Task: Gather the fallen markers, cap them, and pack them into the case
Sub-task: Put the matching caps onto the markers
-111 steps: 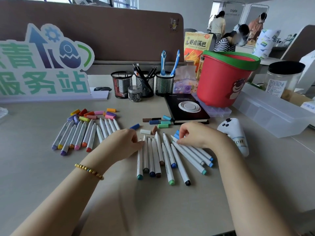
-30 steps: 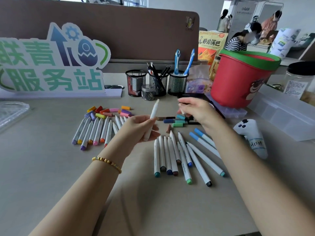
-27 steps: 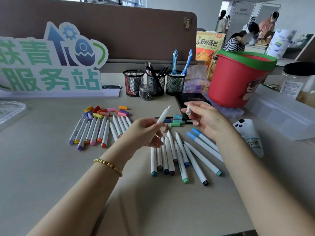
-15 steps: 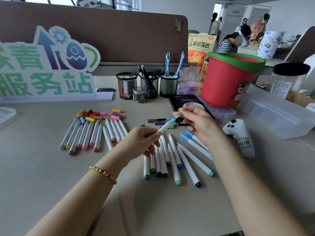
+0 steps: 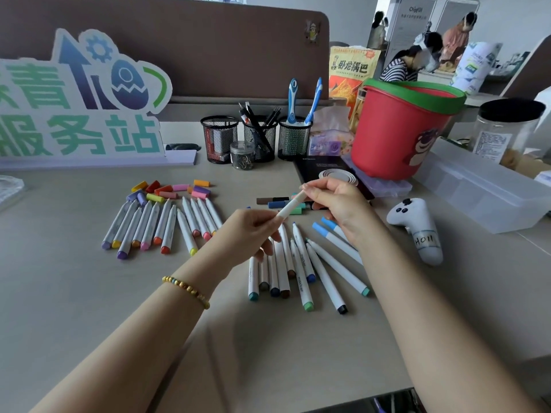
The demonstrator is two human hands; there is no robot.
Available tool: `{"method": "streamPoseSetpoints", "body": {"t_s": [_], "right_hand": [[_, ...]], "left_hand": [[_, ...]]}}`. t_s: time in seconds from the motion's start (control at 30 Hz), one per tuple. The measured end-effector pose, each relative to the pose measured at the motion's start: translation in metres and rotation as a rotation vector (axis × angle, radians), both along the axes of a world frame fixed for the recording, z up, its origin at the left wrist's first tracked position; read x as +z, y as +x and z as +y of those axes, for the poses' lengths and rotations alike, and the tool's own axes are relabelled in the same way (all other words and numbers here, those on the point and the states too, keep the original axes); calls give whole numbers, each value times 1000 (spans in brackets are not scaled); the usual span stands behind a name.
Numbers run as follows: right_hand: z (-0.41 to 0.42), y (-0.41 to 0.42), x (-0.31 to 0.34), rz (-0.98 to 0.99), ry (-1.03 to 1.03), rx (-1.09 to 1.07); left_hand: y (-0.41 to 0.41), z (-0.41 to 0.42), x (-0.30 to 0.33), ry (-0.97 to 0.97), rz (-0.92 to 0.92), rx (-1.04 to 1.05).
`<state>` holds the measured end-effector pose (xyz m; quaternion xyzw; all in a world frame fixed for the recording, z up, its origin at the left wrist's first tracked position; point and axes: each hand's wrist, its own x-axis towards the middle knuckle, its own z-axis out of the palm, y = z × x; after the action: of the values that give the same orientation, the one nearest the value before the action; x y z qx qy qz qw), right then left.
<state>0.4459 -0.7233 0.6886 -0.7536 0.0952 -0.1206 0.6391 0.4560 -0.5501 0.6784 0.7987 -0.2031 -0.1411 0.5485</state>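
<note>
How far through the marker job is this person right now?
Early. Gathering looks done: markers lie in two fans, left group and near group. In hand: the left hand holds a marker while the right hand fits its cap. Left: loose caps, then packing.

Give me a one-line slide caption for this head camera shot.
Left hand holds a white marker while the right hand presses its cap on, above loose markers.

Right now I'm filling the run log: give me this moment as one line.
stage: capping | left hand: grips marker | right hand: pinches cap at its tip | loose caps: on desk | case: unidentified
</note>
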Motion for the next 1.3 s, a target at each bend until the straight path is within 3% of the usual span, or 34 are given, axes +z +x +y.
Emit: {"method": "streamPoseSetpoints", "body": {"t_s": [0.17,0.4,0.5,0.6,0.77,0.83,0.93,1.13,1.2,1.3], "right_hand": [[4,0,1,-50,9,-68],[6,-2,5,-165,104,-47],[-15,-3,14,-313,158,-200],[-58,-5,14,-376,-166,-336],[-72,13,-20,64,-417,-239],[-69,17,-29,150,-410,-216],[-63,17,-34,183,-450,-174],[-44,6,-21,163,-892,-141],[-27,0,-14,140,-947,-43],[-1,-6,-11,258,-1061,126]], "left_hand": [[3,-10,-1,-56,23,82],[-4,-32,4,-116,-119,84],[0,-37,12,-148,-111,70],[12,-23,10,-146,-158,155],[23,-8,-6,-6,-199,268],[24,-8,-7,44,-258,253],[26,-7,-7,125,-330,237],[22,-11,-12,327,-432,180],[23,-10,-12,320,-432,202],[26,-6,-11,319,-413,229]]}}
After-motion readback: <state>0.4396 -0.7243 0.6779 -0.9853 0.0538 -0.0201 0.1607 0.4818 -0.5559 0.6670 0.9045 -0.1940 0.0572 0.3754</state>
